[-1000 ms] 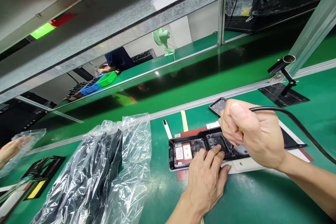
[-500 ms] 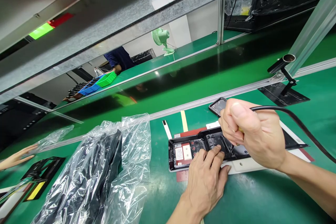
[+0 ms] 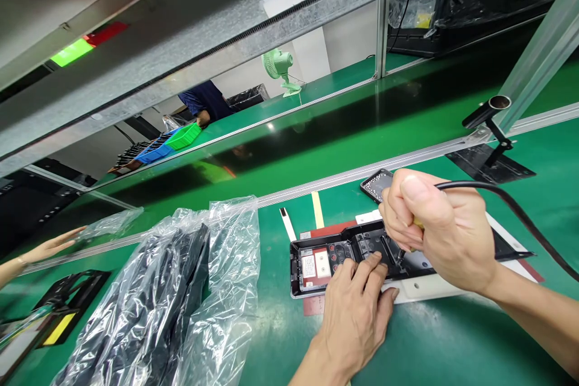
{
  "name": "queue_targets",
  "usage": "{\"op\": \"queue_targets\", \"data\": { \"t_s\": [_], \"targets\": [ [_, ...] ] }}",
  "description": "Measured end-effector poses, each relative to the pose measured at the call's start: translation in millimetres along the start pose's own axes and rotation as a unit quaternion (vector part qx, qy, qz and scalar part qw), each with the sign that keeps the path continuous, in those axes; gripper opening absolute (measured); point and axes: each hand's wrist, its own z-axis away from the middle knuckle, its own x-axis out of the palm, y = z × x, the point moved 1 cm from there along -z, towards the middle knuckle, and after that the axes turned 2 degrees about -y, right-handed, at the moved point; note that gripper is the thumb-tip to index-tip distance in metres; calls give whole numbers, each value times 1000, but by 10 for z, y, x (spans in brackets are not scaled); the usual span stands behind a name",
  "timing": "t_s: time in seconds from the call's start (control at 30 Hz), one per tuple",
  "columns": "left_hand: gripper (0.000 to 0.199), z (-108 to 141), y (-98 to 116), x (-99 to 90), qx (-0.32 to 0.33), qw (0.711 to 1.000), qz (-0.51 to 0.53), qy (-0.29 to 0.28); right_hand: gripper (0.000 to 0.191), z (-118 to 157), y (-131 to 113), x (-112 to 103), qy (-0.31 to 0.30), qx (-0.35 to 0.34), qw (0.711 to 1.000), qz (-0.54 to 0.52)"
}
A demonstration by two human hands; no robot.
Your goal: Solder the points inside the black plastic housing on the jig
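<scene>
We have a bagged bundle [image 3: 145,307] left of the housing [image 3: 368,239]. Behind the housing we see a tray [image 3: 386,179].

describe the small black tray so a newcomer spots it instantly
On the green bench, find the metal rail along its far side. At the rail's near edge, partly behind the right hand, sits the small black tray; unlike the larger black housing, it holds many tiny bright pieces.

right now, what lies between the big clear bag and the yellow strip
In the head view, a white strip on the green table.
</scene>
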Motion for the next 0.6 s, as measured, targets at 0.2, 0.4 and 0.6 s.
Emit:
{"op": "queue_targets", "data": {
  "t_s": [0.2, 0.4, 0.6],
  "targets": [
    [33, 2, -2, 0, 0, 1000, 9, 0, 49, -2, -19, 5, -5, 2, 1000, -8],
    [33, -6, -3, -3, 3, 1000, 13, 6, 47, 18, -8, -4, -4, -1, 1000, 8],
    [33, -19, -13, -4, 4, 1000, 24, 4, 48, 13, -10, 8, -6, -4, 1000, 13]
  ]
}}
